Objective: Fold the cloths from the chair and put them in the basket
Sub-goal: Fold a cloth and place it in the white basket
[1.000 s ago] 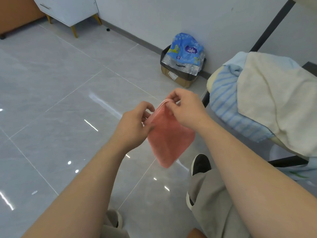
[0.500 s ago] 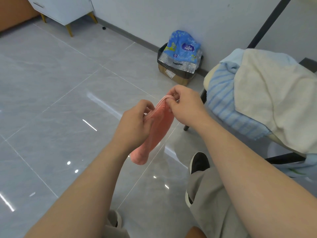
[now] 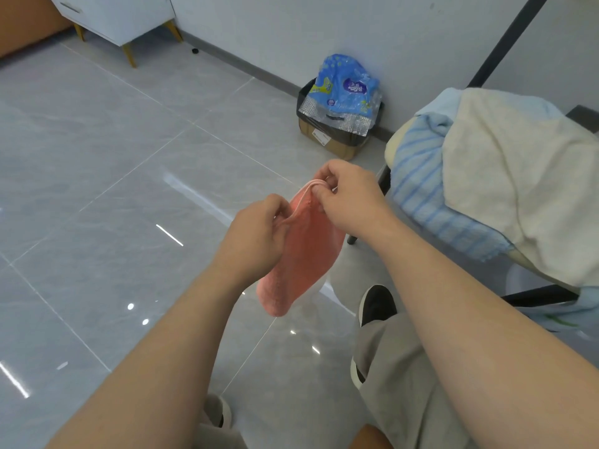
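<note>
A grey tiled floor (image 3: 97, 189) is taking up most of the view, shining with small reflections of light. At the right, a dark-framed chair (image 3: 538, 294) is carrying a pile of cloths: a cream cloth (image 3: 518, 176) is lying on top and draping over the seat edge, and a blue striped cloth (image 3: 418, 176) is showing beneath it on the side nearest the hands. A pink cloth (image 3: 304, 254) is hanging in the air in front of the person, above the floor and just beside the chair, its lower corner pointing down. The left hand (image 3: 256, 241) is gripping one end of its top edge, the fingers curled round it. The right hand (image 3: 350, 196) is pinching the other end, its fingers (image 3: 325, 176) bent over the pale hem. By the wall, a cardboard box (image 3: 330, 142) is holding a blue plastic package (image 3: 343, 89).
</note>
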Tool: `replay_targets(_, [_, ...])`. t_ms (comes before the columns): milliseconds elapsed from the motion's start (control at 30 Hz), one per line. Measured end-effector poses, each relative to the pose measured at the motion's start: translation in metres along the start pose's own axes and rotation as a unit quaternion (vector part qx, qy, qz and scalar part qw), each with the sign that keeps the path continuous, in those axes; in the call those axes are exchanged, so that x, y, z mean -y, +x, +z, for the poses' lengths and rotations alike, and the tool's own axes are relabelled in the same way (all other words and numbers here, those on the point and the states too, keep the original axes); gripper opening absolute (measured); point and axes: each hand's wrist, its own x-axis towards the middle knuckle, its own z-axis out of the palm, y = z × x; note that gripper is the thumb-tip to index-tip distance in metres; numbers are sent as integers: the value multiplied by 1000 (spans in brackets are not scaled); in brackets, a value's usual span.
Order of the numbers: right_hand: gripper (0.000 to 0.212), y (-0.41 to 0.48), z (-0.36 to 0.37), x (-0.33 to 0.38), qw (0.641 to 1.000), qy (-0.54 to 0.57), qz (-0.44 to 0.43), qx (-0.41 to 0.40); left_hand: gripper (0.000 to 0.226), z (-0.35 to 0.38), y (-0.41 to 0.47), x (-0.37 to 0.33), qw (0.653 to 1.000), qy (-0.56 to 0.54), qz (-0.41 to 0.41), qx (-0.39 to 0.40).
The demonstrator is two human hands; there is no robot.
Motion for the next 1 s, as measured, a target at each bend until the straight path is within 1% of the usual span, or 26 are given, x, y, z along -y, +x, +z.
replay_targets(67, [11,0,0,-1,1000,-6,0,2,7,0,1,1,1000,12,-15,19])
replay_targets(167, [10,1,0,-4,1000,-15,4,2,11,1,1,-1,997,18,-52,47])
replay_targets(267, [10,5,-2,-8,1000,-14,23,-12,37,3,1,-2,993,63,-69,74])
replay_targets(367, [16,10,-6,-13,998,-2,38,-40,46,2,-1,-3,994,56,-65,68])
replay_targets(400, [18,10,-6,-15,998,5,44,-43,46,2,-1,-2,995,50,-59,59])
replay_targets(467, [13,12,-7,-17,998,9,50,-46,41,0,-2,-1,997,50,-31,48])
replay_targets(533, [6,14,-8,-20,997,10,56,-58,29,-2,-4,0,996,60,5,60])
replay_targets(600, [5,17,-9,-24,995,13,64,-74,19,-2,-6,3,993,83,24,84])
replay_targets(667, [6,19,-11,-27,994,6,74,-80,14,-4,-7,6,992,92,18,90])
replay_targets(700, [6,20,-12,-28,993,3,78,-84,15,-5,-8,8,991,95,10,90])
replay_targets(767, [7,21,-13,-30,992,-7,85,-92,24,-7,-8,12,988,120,-4,101])
replay_targets(867, [9,22,-14,-32,990,-17,99,-100,39,-12,-7,18,975,174,-26,138])
replay_targets(933, [11,22,-14,-34,989,-21,108,-103,37,-16,-6,24,967,200,-39,155])
replay_targets(1000, [15,21,-15,-35,987,-17,116,-108,26,-20,-5,29,966,202,-46,153])
